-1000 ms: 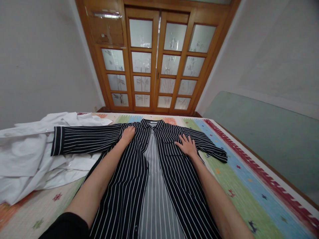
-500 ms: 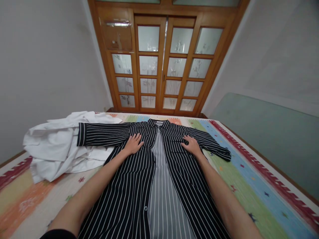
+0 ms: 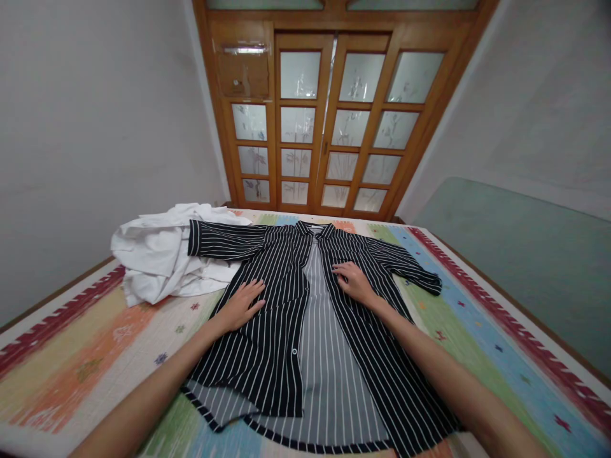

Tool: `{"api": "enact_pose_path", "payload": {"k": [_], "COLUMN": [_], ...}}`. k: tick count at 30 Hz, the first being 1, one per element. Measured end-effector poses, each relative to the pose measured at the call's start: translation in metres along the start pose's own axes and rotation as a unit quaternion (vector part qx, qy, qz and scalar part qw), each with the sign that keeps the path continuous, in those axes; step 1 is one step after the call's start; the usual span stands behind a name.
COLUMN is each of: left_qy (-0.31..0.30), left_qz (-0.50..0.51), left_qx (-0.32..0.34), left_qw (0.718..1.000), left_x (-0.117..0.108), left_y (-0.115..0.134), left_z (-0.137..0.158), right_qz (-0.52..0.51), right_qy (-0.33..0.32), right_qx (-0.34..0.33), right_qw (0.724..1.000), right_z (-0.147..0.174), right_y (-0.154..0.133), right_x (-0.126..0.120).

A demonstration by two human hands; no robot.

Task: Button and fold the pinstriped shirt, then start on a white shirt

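A black shirt with white stripes (image 3: 277, 318) lies spread out face up, its collar at the far end and its front unbuttoned. The grey inner side of its back shows between the two front panels. My left hand (image 3: 242, 304) rests flat on the left panel, fingers stretched out. On the right panel, near the front opening, lies my right hand (image 3: 353, 281) with its fingers slightly bent and apart. Both hands touch the cloth without gripping it. The lower left corner of the front is turned, showing the grey inside of the hem.
A crumpled white garment (image 3: 157, 248) lies at the left, partly under the shirt's left sleeve. Under both is a patterned, colourful bed cover (image 3: 95, 356). A pale green headboard-like panel (image 3: 515, 254) stands along the right. Wooden glazed doors (image 3: 315, 127) close off the far end.
My left hand has slid down the left panel toward me. My right hand has shifted slightly toward the front opening. The view has moved back, so the shirt's lower hem now shows.
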State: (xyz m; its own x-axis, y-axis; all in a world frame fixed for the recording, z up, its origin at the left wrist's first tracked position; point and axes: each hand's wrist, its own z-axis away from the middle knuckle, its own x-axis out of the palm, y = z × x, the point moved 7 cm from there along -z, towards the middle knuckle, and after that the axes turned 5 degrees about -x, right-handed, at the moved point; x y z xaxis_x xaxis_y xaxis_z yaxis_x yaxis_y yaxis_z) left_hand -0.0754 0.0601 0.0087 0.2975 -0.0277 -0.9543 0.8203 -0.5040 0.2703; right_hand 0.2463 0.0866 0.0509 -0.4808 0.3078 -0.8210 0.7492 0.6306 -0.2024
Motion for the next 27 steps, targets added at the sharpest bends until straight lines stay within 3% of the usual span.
{"api": "enact_pose_path", "payload": {"k": [2, 5, 8, 10, 14, 18, 23, 27], "left_qy": [0.020, 0.031, 0.066, 0.093, 0.142, 0.175, 0.140, 0.130], "left_qz": [0.020, 0.038, 0.038, 0.025, 0.004, 0.045, 0.137, 0.253], "left_qx": [0.003, -0.033, -0.066, -0.081, -0.126, -0.155, -0.212, -0.286], "left_qw": [1.000, 0.998, 0.995, 0.992, 0.982, 0.971, 0.957, 0.915], "left_x": [-0.009, -0.021, -0.033, -0.041, -0.052, -0.062, -0.068, -0.068], "left_y": [-0.004, -0.017, -0.032, -0.039, -0.048, -0.047, -0.039, -0.040], "left_z": [0.030, 0.073, 0.113, 0.135, 0.167, 0.178, 0.178, 0.181], "right_qz": [-0.091, -0.168, -0.157, -0.122, -0.060, -0.040, -0.080, -0.133], "right_qy": [-0.002, -0.064, -0.149, -0.188, -0.215, -0.207, -0.180, -0.163], "right_qx": [-0.064, -0.143, -0.216, -0.241, -0.248, -0.236, -0.204, -0.174], "right_qw": [0.994, 0.973, 0.952, 0.944, 0.943, 0.949, 0.959, 0.962], "right_z": [0.005, 0.019, 0.039, 0.050, 0.063, 0.068, 0.067, 0.065], "right_y": [-0.052, -0.130, -0.192, -0.215, -0.229, -0.232, -0.234, -0.233], "right_x": [-0.001, 0.001, 0.005, 0.011, 0.024, 0.031, 0.020, 0.005]}}
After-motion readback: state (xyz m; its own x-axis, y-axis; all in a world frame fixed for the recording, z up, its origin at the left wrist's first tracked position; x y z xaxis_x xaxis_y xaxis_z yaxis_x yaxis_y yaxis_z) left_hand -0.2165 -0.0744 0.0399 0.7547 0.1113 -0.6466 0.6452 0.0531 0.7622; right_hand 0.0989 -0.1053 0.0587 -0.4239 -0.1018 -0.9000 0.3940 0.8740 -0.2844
